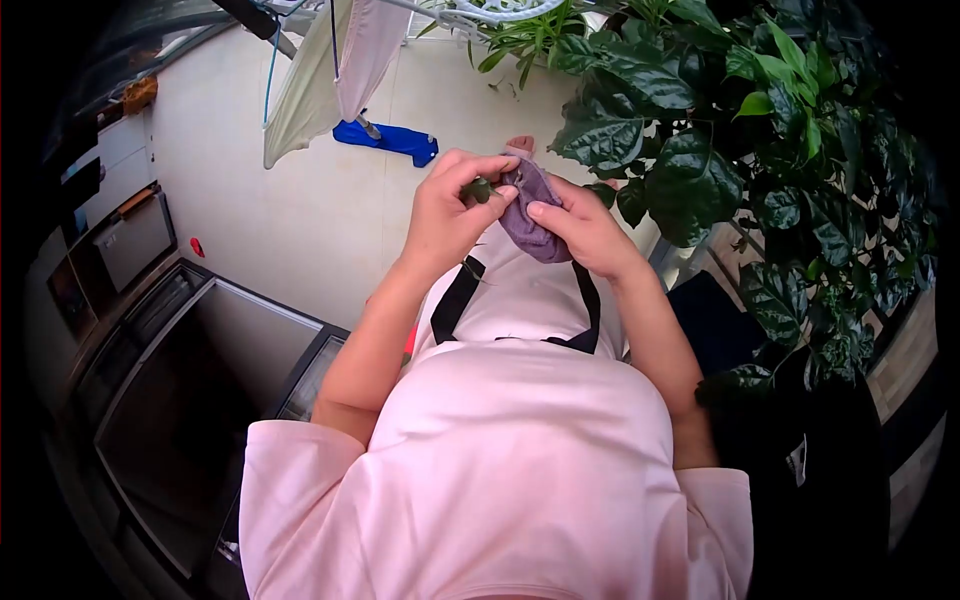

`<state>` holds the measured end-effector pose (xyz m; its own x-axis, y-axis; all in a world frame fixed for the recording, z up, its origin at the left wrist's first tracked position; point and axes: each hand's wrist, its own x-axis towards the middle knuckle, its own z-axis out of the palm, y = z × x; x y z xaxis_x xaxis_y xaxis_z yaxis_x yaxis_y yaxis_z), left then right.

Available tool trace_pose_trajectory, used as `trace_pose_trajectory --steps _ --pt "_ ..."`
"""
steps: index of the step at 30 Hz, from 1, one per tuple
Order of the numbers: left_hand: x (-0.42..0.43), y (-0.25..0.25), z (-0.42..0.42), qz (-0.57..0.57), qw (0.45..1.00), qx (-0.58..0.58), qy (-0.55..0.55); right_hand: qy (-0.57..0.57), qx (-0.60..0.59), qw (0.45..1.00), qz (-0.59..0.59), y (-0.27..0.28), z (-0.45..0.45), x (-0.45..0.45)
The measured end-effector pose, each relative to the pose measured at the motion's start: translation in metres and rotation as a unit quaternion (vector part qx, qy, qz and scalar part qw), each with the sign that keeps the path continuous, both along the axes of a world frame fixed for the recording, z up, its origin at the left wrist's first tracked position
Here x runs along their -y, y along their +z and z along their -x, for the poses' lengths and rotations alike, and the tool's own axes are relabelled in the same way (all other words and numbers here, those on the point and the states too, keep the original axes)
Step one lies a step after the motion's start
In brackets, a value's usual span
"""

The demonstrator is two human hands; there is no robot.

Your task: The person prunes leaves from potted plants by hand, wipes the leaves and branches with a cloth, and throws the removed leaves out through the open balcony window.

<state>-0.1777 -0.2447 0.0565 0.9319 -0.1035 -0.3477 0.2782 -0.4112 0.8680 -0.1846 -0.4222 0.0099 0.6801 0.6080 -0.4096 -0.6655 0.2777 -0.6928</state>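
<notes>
My left hand [452, 205] is closed, with a small green leafy sprig [482, 190] between its thumb and fingers. Its fingertips touch the near edge of a crumpled purple cloth [532, 215]. From the other side, my right hand [590, 225] grips this cloth, thumb on top and the other fingers hidden behind it. A thin stem [476, 268] hangs below the left hand, over the black straps [460, 298] at my lap. Both hands are held together in front of my body, above the pale floor.
Large dark-green leaves [690, 190] crowd the right side near my right arm. Hanging fabric [320, 85] and a blue object [388, 142] on the floor lie ahead. A dark-framed cabinet [215, 370] stands on the left. A small red item [197, 247] rests on the floor.
</notes>
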Motion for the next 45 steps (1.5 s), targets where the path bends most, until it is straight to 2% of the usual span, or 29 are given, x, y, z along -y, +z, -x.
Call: trace_pose_trajectory --steps 5,8,11,12,13,14,16,18,24,25,26,28,29,31,34,36,38,39,41,43,45 --pt "-0.002 0.008 0.004 -0.035 0.998 0.057 0.01 0.052 -0.039 0.998 -0.027 0.012 -0.008 0.0" --pt "-0.006 0.002 0.004 -0.051 0.989 0.139 -0.011 0.048 -0.09 0.994 -0.048 0.016 -0.012 0.0" --pt "-0.022 -0.011 -0.001 -0.066 0.975 0.207 -0.039 0.093 -0.084 0.992 -0.029 0.014 -0.024 -0.009" --pt "-0.026 -0.009 -0.004 0.059 0.993 0.08 0.058 0.1 -0.077 0.992 -0.025 0.015 -0.028 -0.01" --pt "-0.03 -0.006 -0.007 0.182 0.97 -0.05 0.151 0.067 -0.117 0.989 -0.064 0.009 -0.028 -0.012" --pt "-0.033 -0.004 -0.014 0.299 0.907 -0.18 0.235 0.032 -0.143 0.986 -0.082 0.006 -0.029 -0.015" --pt "-0.042 -0.005 -0.029 0.375 0.871 -0.187 0.259 -0.038 -0.198 0.973 -0.116 -0.001 -0.029 -0.021" --pt "-0.065 -0.013 -0.039 0.438 0.834 -0.207 0.265 -0.069 -0.185 0.972 -0.126 -0.001 -0.036 -0.03" --pt "-0.113 -0.031 -0.051 0.477 0.81 -0.225 0.255 -0.111 -0.117 0.976 -0.147 -0.002 -0.056 -0.058" --pt "-0.118 -0.033 -0.051 0.479 0.811 -0.229 0.247 -0.112 -0.168 0.971 -0.129 -0.005 -0.057 -0.062" --pt "-0.122 -0.035 -0.052 0.484 0.809 -0.234 0.238 -0.103 -0.165 0.978 -0.077 -0.004 -0.059 -0.069" --pt "-0.127 -0.035 -0.053 0.469 0.819 -0.249 0.22 -0.002 -0.179 0.982 0.061 -0.021 -0.052 -0.077" --pt "-0.128 -0.036 -0.054 0.462 0.822 -0.255 0.212 0.032 -0.114 0.979 0.168 -0.028 -0.054 -0.078" --pt "-0.134 -0.041 -0.054 0.453 0.825 -0.272 0.201 0.106 0.018 0.924 0.368 -0.047 -0.06 -0.079" --pt "-0.141 -0.05 -0.053 0.414 0.838 -0.305 0.185 0.045 0.297 0.765 0.57 -0.078 -0.083 -0.053" --pt "-0.142 -0.052 -0.052 0.342 0.862 -0.334 0.169 0.075 0.409 0.646 0.64 -0.064 -0.11 -0.025" --pt "-0.144 -0.054 -0.05 0.313 0.873 -0.334 0.169 0.025 0.47 0.591 0.655 -0.039 -0.125 -0.007" --pt "-0.147 -0.056 -0.05 0.308 0.872 -0.341 0.17 -0.087 0.541 0.417 0.725 -0.065 -0.132 0.007" --pt "-0.152 -0.059 -0.048 0.295 0.873 -0.348 0.172 -0.08 0.517 0.318 0.791 -0.071 -0.134 0.06" --pt "-0.157 -0.061 -0.048 0.28 0.876 -0.353 0.17 0.077 0.377 0.391 0.836 -0.036 -0.122 0.11" --pt "-0.161 -0.069 -0.045 0.275 0.876 -0.355 0.177 0.149 0.26 0.354 0.886 -0.017 -0.112 0.13"
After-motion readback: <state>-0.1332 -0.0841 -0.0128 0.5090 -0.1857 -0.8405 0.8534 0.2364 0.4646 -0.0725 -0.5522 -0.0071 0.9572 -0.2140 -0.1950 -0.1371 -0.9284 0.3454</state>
